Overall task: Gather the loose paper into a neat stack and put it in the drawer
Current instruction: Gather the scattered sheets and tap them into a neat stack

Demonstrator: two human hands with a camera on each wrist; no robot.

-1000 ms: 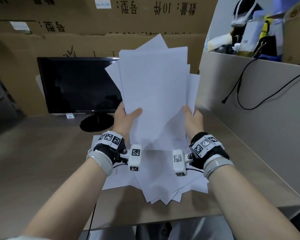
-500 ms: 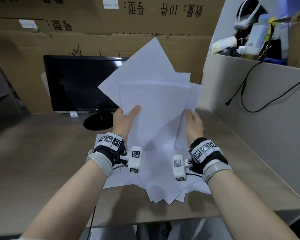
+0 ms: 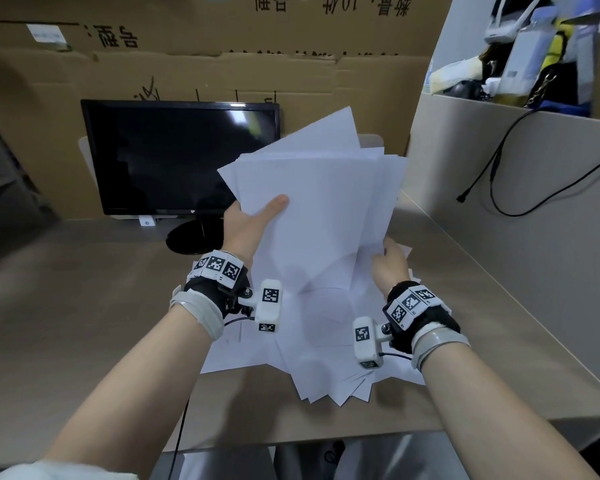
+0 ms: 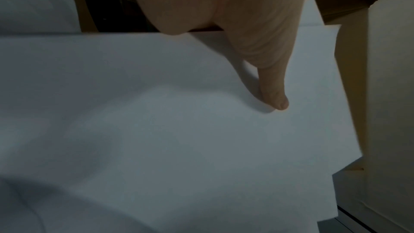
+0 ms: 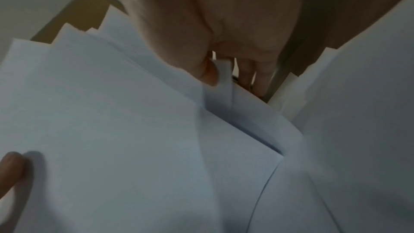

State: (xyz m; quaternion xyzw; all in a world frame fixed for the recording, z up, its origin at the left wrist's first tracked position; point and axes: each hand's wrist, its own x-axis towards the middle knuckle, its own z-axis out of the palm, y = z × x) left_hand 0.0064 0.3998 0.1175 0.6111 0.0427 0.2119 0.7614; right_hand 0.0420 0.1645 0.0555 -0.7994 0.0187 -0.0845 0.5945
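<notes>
Paper [image 3: 312, 216] is only half gathered: the left hand [image 3: 248, 226] grips a ragged sheaf by its left edge, thumb pressed on the front, the right hand [image 3: 388, 263] pinches its lower right edge, and more sheets [image 3: 326, 368] lie fanned on the desk [image 3: 84, 323] below, with no drawer in view. Against half a second ago, the sheaf sits lower and more level-topped, and the right hand has dropped down its edge.

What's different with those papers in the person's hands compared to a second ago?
The held sheets have dropped lower and tilted right, their top edges less fanned. The right hand slid down to their lower right edge; the left hand still grips the left edge, thumb in front. The loose sheets on the desk and the monitor stayed put.
</notes>
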